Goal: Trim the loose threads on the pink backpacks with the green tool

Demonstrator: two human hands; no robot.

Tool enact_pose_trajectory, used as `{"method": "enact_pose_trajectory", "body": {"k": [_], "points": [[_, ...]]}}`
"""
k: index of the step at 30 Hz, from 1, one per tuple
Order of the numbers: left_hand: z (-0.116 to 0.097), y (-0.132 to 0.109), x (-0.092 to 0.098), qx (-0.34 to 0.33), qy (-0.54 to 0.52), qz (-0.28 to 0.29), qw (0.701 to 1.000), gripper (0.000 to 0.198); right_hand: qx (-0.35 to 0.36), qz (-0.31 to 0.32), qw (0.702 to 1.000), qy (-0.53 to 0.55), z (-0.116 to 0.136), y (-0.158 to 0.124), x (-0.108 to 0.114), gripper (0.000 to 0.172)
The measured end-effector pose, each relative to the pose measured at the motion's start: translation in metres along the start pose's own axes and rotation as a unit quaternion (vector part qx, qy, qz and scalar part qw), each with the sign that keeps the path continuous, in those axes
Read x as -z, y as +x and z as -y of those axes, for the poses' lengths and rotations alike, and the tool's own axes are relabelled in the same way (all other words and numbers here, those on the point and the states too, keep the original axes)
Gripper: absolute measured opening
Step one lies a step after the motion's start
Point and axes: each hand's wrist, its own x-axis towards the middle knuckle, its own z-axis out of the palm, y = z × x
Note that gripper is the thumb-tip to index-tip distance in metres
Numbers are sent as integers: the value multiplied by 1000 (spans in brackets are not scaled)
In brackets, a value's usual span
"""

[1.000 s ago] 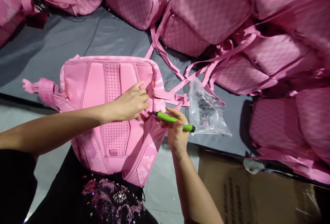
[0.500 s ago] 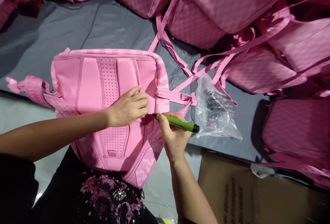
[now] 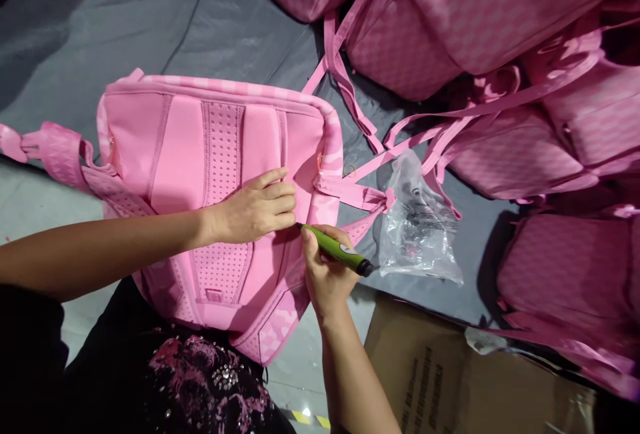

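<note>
A pink backpack [image 3: 187,147] lies with its padded back panel facing up, over the grey-covered table's near edge and my lap. My left hand [image 3: 263,207] rests on the panel right of the dotted strip, its fingers curled in on the fabric; what the fingertips pinch is partly hidden. In my right hand [image 3: 330,274] is a green marker pen [image 3: 337,247] with a black end, held like a writing tool. The marker's dark tip points left and touches or nearly touches the panel beside my left fingertips. Shoulder straps [image 3: 277,321] hang toward me and to the left.
A clear plastic bag [image 3: 420,227] lies on the grey table cover [image 3: 250,41], right of the backpack. Several pink checked backpacks [image 3: 475,14] crowd the back and right, their straps trailing across the cover. A cardboard box [image 3: 425,361] stands below the table's edge at lower right.
The view has shifted slightly. The marker has tilted more steeply, its back end dropping down and left with my right hand. My left hand stays on the back panel.
</note>
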Motion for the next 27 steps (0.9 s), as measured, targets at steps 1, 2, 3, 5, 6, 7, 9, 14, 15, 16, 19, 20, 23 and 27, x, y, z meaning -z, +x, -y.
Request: {"method": "enact_pose_trajectory", "body": {"k": [1, 2, 3, 5, 6, 7, 9, 14, 15, 16, 19, 20, 23, 27], "points": [[0, 0, 0, 0, -1, 0, 1000, 17, -8, 2, 1000, -1, -1, -1, 0, 14], [0, -1, -1, 0, -2, 2, 1000, 18, -14, 3, 1000, -2, -1, -2, 0, 15], [1, -2, -1, -1, -3, 6, 1000, 18, -19, 7, 1000, 0, -1, -2, 0, 15], [1, -3, -1, 0, -2, 14, 1000, 19, -31, 15, 999, 11, 0, -2, 1, 15], [1, -3, -1, 0, -2, 16, 1000, 19, -42, 17, 999, 22, 0, -2, 2, 15], [1, -4, -1, 0, -2, 17, 1000, 19, -52, 18, 998, 32, 1, -1, 2, 15], [2, -4, -1, -1, -3, 16, 1000, 19, -69, 23, 996, 47, 4, 2, 4, 17], [2, -4, -1, 2, -5, 21, 1000, 19, -98, 33, 992, 74, 14, 10, 7, 18], [1, -4, -2, 3, -4, 25, 1000, 20, -96, 31, 992, 76, 16, 12, 7, 18], [1, -5, -2, 4, -3, 30, 1000, 20, -91, 30, 993, 73, 17, 13, 7, 17], [0, -6, -2, 10, -8, 44, 999, 19, -81, 31, 995, 56, 18, 16, 5, 16], [1, -5, -2, 10, -11, 49, 999, 19, -73, 30, 996, 49, 17, 17, 5, 17], [13, 8, 7, -23, -20, 96, 995, 19, -37, 50, 998, -11, 12, 17, 10, 21], [39, 43, 30, -71, -8, 255, 964, 27, -39, 59, 998, 2, 12, 6, 20, 25]]}}
